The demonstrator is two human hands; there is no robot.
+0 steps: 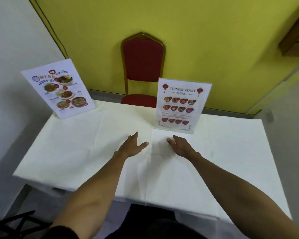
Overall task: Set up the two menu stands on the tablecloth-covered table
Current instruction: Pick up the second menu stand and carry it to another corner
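Observation:
Two menu stands stand upright on the white tablecloth (76,144). The one with dish photos (58,88) is at the far left corner, turned slightly. The "Chinese Food Menu" stand (181,105) in a clear holder is at the far middle-right. My left hand (133,144) and my right hand (179,145) lie flat on the cloth at the table's middle, fingers apart, holding nothing. My right hand is just in front of the Chinese menu stand, not touching it.
A red padded chair with a gold frame (142,66) stands behind the table against a yellow wall. A grey wall runs along the left. A dark chair frame (12,223) shows at the lower left beside the table.

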